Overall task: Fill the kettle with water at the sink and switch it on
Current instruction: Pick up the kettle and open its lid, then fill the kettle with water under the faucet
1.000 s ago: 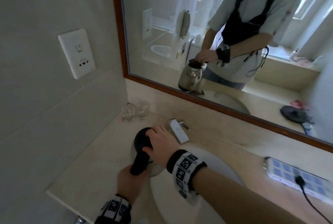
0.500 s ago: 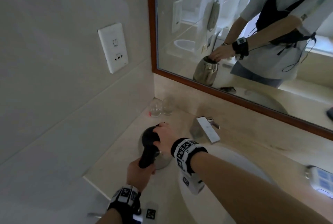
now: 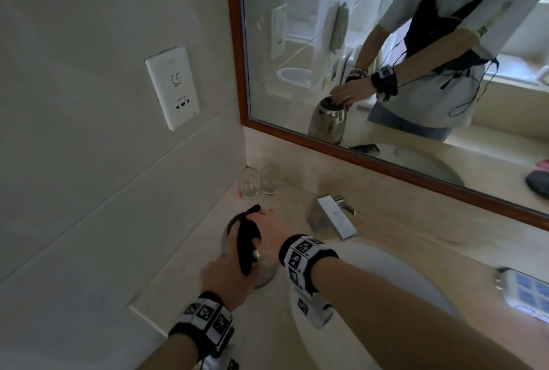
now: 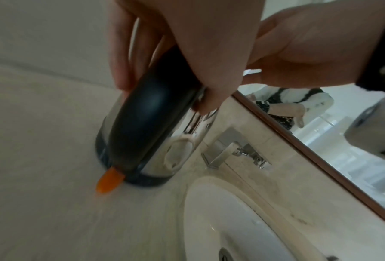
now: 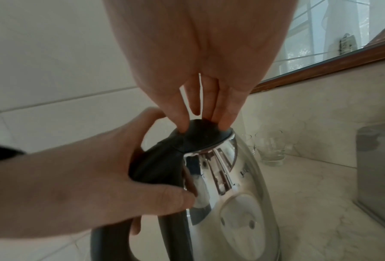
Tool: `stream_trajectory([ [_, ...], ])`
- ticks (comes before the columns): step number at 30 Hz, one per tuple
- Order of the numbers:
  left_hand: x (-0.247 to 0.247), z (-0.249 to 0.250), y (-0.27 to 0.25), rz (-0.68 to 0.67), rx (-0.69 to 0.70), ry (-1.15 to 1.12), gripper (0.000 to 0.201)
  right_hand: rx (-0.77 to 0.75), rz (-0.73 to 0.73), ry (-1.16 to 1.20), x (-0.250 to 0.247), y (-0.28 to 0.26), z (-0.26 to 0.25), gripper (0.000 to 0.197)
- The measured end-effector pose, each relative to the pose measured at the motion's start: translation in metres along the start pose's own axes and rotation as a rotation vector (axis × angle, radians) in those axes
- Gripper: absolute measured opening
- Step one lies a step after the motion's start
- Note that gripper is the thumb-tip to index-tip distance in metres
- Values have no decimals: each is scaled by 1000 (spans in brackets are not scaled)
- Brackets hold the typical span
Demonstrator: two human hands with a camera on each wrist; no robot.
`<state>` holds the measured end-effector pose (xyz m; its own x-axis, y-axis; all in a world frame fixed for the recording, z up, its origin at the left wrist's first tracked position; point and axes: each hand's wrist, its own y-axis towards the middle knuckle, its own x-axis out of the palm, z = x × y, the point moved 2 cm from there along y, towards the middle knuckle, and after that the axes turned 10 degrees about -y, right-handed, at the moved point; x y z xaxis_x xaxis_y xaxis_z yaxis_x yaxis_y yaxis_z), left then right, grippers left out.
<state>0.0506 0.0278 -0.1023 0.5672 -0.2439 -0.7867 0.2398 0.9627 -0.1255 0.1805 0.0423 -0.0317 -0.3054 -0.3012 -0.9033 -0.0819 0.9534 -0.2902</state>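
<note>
A steel kettle [image 3: 266, 265] with a black handle and a black lid [image 5: 205, 136] stands on the counter left of the sink [image 3: 383, 277]. My left hand [image 3: 230, 274] grips the handle [image 5: 155, 164] from behind. From above, my right hand [image 5: 202, 126] pinches the lid's rim between thumb and fingertips. In the left wrist view the kettle's orange switch [image 4: 109, 181] sticks out at the foot of the handle [image 4: 146, 114]. The lid sits flat on the kettle. The faucet [image 3: 334, 218] behind the basin shows no running water.
Two empty glasses [image 3: 258, 182] stand in the back left corner of the counter. A wall socket [image 3: 172, 87] is on the left wall. A white power strip [image 3: 525, 292] lies right of the sink. A mirror [image 3: 386, 57] runs along the back.
The head view has swung left and down. Both hands have stayed on the kettle: the left on the handle, the right on the lid.
</note>
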Motion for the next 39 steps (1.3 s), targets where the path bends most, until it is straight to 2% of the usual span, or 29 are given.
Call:
stream_trajectory([
  [3, -13, 19, 18, -104, 87, 118, 92, 26, 25, 54, -10, -5, 0, 58],
  [4, -2, 53, 21, -166, 157, 158, 92, 84, 75, 99, -23, -26, 25, 61],
  [6, -5, 54, 30, -184, 140, 160, 91, 74, 85, 113, -24, -23, 24, 65],
  [10, -2, 48, 28, -185, 98, 79, 91, 36, 66, 58, -23, -21, 22, 62],
  [15, -9, 25, 15, -253, 59, 80, 102, 6, 195, 56, -34, -35, 42, 53],
  [18, -16, 25, 4, -285, 58, 6, 107, 102, 206, 10, -48, -57, 84, 52],
  [22, -14, 46, -10, -243, 157, -119, 103, 299, 187, -32, -63, -86, 150, 45],
  [28, 15, 86, -36, -340, 308, -238, 101, 489, 187, -64, -76, -109, 222, 44],
  [34, 69, 100, -37, -348, 310, -347, 99, 499, 133, -34, -59, -101, 254, 47],
  [39, 107, 105, -35, -361, 291, -351, 99, 473, 90, 1, -34, -90, 262, 47],
])
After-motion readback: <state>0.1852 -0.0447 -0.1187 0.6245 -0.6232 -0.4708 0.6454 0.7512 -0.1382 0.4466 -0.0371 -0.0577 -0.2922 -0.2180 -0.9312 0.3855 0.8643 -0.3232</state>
